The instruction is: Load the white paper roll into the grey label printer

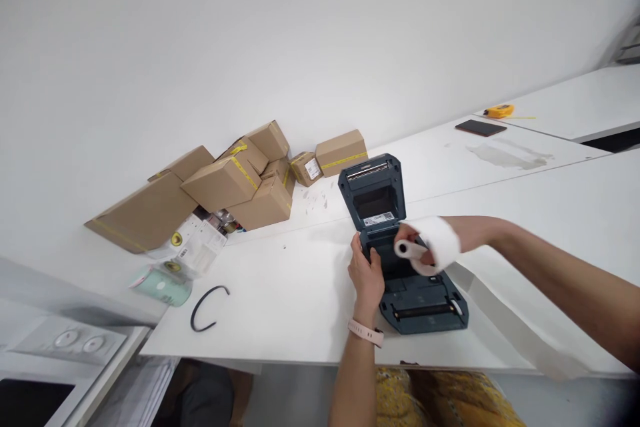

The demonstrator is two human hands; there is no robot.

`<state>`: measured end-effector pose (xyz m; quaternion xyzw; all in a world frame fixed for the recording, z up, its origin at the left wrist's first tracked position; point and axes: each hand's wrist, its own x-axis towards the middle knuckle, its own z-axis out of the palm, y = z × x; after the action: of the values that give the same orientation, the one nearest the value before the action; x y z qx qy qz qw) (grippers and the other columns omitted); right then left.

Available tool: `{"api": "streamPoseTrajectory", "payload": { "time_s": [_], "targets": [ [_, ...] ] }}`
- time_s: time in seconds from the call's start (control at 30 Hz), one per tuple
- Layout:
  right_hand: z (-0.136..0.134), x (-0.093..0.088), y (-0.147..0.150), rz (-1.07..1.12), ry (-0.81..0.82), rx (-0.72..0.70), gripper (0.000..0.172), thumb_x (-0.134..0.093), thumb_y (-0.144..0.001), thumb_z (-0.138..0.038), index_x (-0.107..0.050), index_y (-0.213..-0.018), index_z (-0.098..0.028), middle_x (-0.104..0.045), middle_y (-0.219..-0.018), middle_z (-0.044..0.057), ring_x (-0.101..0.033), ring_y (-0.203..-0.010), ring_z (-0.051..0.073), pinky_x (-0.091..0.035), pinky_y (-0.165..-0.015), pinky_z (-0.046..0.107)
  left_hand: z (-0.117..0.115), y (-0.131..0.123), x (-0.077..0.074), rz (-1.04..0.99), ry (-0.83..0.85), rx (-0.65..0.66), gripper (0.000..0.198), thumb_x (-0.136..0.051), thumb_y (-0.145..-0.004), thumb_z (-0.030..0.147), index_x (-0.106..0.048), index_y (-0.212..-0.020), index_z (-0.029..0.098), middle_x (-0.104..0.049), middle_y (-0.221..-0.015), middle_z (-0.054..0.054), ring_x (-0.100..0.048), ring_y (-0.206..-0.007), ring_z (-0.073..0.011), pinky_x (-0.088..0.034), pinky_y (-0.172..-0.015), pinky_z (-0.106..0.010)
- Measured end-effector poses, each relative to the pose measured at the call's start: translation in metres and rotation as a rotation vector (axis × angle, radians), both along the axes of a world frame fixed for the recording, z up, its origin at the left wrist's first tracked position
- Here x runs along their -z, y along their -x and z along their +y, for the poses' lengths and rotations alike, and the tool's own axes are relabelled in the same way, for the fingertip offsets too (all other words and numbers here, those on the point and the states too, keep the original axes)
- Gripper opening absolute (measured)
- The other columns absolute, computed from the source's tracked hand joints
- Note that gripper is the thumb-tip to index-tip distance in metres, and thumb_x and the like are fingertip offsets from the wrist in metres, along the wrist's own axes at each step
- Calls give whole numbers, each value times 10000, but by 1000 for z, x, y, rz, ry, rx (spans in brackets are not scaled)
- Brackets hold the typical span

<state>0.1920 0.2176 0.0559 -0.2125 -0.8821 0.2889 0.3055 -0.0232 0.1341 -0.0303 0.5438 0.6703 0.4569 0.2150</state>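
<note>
A dark blue-grey label printer [417,317] lies on the white table with its lid [376,190] tipped up. My left hand [367,275] grips the printer's left side, thumb over the inner edge, a pink band around the wrist. Over the printer's inside, my right hand [413,237] is closed on a white paper roll [411,251] with a dark hole at its end. A wide loop of white paper [444,243] curves round that hand near the wrist. From beside the printer a long paper strip [510,323] trails right to the table's front edge.
Several cardboard boxes [220,183] are piled at the back left. A black curved band [196,310] and a mint-green packet [163,285] lie at left. Farther right are a dark phone-like slab [481,127] and a yellow tape measure [499,111].
</note>
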Motion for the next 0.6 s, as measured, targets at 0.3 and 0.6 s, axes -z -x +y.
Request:
{"api": "streamPoseTrajectory", "payload": {
  "time_s": [0.3, 0.6],
  "targets": [
    [-9, 116, -152, 71, 326, 548, 427, -794, -689, -587, -728, -1016, -320, -728, -1065, 167, -723, -893, 310, -563, -736, 404, -1, -2, -5, -18, 49, -2, 493, -435, -971, 305, -426, -1455, 212, -511, -1530, -146, -488, -1410, -286, -426, -1103, -436],
    [-5, 169, -135, -134, 339, 673, 407, -671, -717, -528, -667, -1057, -306, -744, -1043, 42, -726, -894, 260, -570, -827, 343, 1, -1, -2, -38, 59, 5, 508, -429, -968, 301, -406, -1467, 210, -502, -1537, -142, -488, -1409, -272, -417, -1108, -419]
  ]
}}
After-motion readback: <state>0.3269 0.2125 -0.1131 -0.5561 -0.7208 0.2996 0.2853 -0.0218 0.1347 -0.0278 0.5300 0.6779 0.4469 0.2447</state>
